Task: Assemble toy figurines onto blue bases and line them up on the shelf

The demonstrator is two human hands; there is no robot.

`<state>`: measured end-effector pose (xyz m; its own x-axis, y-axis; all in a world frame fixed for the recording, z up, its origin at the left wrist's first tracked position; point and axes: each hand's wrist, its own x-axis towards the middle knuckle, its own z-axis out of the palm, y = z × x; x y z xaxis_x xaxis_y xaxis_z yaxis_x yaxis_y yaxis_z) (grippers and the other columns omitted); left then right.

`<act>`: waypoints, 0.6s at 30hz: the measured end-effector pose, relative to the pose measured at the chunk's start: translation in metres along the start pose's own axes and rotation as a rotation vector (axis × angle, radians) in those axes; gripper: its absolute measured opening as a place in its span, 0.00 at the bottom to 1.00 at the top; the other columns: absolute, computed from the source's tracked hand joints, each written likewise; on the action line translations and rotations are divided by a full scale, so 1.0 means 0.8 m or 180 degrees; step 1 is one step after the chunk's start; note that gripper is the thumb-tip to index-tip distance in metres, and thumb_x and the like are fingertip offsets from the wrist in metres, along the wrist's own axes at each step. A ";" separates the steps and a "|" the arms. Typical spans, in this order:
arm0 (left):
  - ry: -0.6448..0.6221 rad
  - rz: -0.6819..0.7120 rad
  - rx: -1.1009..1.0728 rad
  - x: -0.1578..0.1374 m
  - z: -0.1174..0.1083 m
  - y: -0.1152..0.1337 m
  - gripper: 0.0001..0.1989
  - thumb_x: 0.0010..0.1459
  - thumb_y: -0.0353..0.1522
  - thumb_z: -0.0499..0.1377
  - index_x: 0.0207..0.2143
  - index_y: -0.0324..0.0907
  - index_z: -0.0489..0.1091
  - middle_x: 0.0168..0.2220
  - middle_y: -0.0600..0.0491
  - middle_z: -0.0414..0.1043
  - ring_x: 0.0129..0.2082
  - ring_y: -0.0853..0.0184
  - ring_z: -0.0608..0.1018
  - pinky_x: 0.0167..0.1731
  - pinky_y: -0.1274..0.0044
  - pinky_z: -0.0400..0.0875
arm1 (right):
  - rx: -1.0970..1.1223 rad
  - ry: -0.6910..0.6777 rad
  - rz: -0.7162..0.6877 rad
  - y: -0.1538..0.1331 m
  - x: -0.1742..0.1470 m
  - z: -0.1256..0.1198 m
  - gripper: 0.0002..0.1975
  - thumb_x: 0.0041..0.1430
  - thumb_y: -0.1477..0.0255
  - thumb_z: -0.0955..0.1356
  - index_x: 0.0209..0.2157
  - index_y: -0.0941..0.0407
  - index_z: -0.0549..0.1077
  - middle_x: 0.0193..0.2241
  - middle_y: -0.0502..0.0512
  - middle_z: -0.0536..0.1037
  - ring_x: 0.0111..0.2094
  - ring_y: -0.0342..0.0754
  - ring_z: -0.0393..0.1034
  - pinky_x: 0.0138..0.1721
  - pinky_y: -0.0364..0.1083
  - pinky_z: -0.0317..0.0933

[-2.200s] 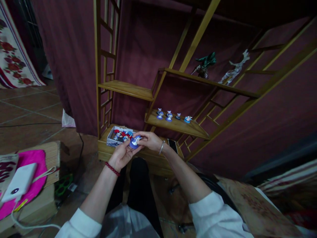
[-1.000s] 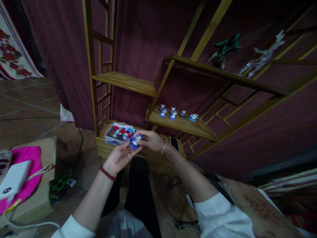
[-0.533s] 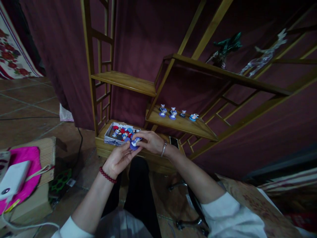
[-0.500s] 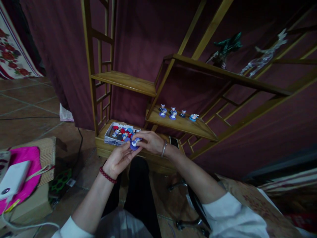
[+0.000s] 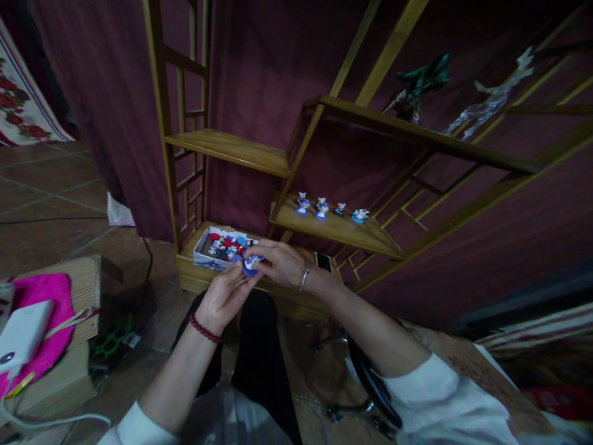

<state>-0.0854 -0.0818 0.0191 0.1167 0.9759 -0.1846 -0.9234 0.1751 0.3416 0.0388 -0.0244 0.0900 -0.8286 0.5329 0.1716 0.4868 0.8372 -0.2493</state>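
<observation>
A person in white cotton-like sleeves (image 5: 445, 395) and black trousers (image 5: 259, 346) grips a small purple-and-white figurine on a round purple base (image 5: 251, 267) with both hands. The left hand (image 5: 227, 293), a dark red beaded bracelet (image 5: 205, 329) at its wrist, clasps the base between thumb and fingers; the right hand (image 5: 281, 262), below a silver bangle (image 5: 304, 275), pinches the figurine from above. Just beyond, a white patterned open-topped box (image 5: 209, 261) holds jumbled red, blue and black figurines (image 5: 230, 245), near a dark-screened phone (image 5: 323, 262). Farther back, six little figurines (image 5: 321, 211) stand on a brown wooden shelf (image 5: 343, 230). Above them rest a dark green sculpture (image 5: 425, 76) and a clear, glass-like figure (image 5: 492, 102), before maroon curtains (image 5: 259, 55).
</observation>
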 end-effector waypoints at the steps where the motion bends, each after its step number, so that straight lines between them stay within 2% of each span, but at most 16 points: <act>1: -0.0002 0.0024 -0.0020 0.000 0.001 0.000 0.09 0.53 0.21 0.51 0.34 0.34 0.70 0.33 0.48 0.73 0.35 0.68 0.74 0.45 0.69 0.66 | -0.0031 0.0007 0.0041 -0.001 0.000 0.000 0.11 0.54 0.76 0.62 0.39 0.57 0.69 0.34 0.54 0.70 0.36 0.43 0.63 0.38 0.41 0.57; 9: -0.0005 0.0090 -0.0022 -0.003 0.006 -0.006 0.10 0.52 0.21 0.53 0.35 0.36 0.70 0.34 0.49 0.73 0.36 0.68 0.74 0.46 0.71 0.65 | -0.0122 -0.0034 0.0190 -0.004 0.003 -0.004 0.10 0.52 0.74 0.63 0.38 0.57 0.70 0.31 0.53 0.70 0.33 0.43 0.63 0.36 0.41 0.56; 18: -0.0109 0.0220 -0.0210 -0.001 0.005 -0.021 0.06 0.52 0.24 0.54 0.30 0.37 0.70 0.37 0.49 0.72 0.41 0.67 0.72 0.48 0.70 0.62 | -0.0115 0.0021 0.0670 -0.012 0.003 -0.002 0.10 0.50 0.75 0.64 0.36 0.56 0.71 0.31 0.53 0.71 0.33 0.44 0.64 0.35 0.41 0.55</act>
<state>-0.0682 -0.0848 0.0171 0.0632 0.9894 -0.1307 -0.9516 0.0992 0.2907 0.0327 -0.0311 0.0944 -0.7057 0.6973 0.1256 0.6588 0.7110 -0.2459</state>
